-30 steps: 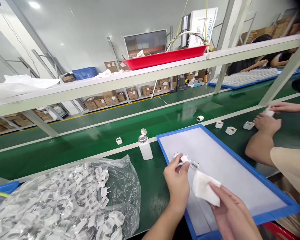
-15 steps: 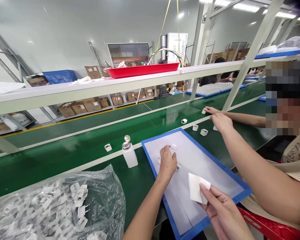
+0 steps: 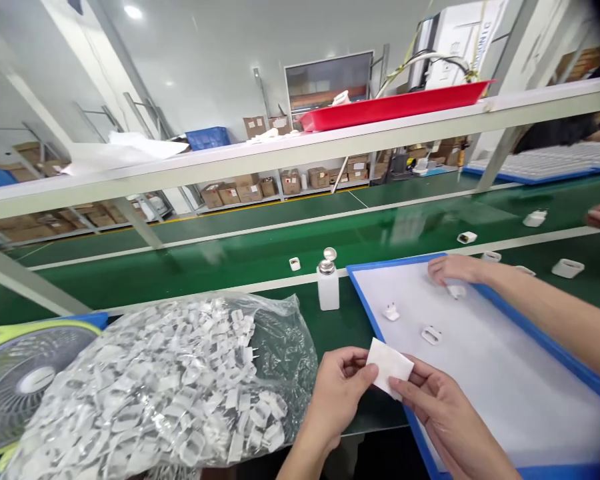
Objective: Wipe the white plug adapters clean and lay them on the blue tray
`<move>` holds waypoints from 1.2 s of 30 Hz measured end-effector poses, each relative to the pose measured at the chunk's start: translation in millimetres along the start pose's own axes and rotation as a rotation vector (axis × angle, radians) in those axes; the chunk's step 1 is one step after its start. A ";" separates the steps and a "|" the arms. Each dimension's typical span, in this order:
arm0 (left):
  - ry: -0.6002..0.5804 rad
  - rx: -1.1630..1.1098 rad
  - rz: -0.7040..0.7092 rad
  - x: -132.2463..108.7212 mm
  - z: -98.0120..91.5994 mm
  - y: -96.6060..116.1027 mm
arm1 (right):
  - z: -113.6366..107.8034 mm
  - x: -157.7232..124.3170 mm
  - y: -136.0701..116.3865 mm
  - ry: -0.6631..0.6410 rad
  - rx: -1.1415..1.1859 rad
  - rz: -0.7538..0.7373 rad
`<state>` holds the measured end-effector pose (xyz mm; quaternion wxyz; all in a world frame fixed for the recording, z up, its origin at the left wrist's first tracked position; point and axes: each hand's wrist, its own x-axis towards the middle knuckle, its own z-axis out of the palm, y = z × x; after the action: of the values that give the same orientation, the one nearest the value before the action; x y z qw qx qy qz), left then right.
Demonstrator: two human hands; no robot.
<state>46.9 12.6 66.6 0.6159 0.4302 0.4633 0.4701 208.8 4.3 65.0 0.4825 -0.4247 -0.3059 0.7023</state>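
A folded white cloth [image 3: 391, 368] is pinched between both hands near the table's front edge. My left hand [image 3: 344, 388] grips its left side with thumb and fingers. On its right side, my right hand [image 3: 433, 400] presses it with the thumb. Whether anything lies behind the cloth is hidden. Right of my hands lies a blue-rimmed white tray [image 3: 500, 393] with a small plug piece [image 3: 391, 312] and an oval white piece [image 3: 431, 335]. A white pump bottle [image 3: 329, 287] stands beyond my hands with its lid up.
A clear bag of white parts [image 3: 155, 387] covers the left side, beside a fan [image 3: 35, 380]. A co-worker's hand [image 3: 455, 268] reaches over the tray to a plug piece. White housings [image 3: 568, 268] lie to the right. A red tray [image 3: 395, 110] sits on the shelf.
The view has swung left. My left hand has left the tray and come to the cloth, which my right hand alone held before. The co-worker's hand has moved over the tray.
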 end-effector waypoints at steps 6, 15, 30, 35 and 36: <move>0.092 0.040 0.000 -6.0 -25.8 9.5 | 13.8 6.5 1.5 0.006 0.042 0.094; 0.010 0.124 -0.019 -2.9 -23.2 21.2 | 7.0 6.0 -12.6 -0.194 -0.308 0.076; -0.063 0.054 -0.039 7.3 -4.3 17.7 | 1.1 -4.6 -5.6 -0.162 -0.169 0.111; 0.209 0.136 0.072 20.7 -12.3 13.0 | -8.8 6.5 -11.6 -0.127 -0.235 0.046; 0.286 0.169 0.091 24.3 -15.7 10.9 | -10.2 8.3 -13.6 -0.130 -0.220 0.056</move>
<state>32.8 39.9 70.0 0.4835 0.4297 0.5639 0.5134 222.1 16.9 69.3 0.3925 -0.4372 -0.3998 0.7036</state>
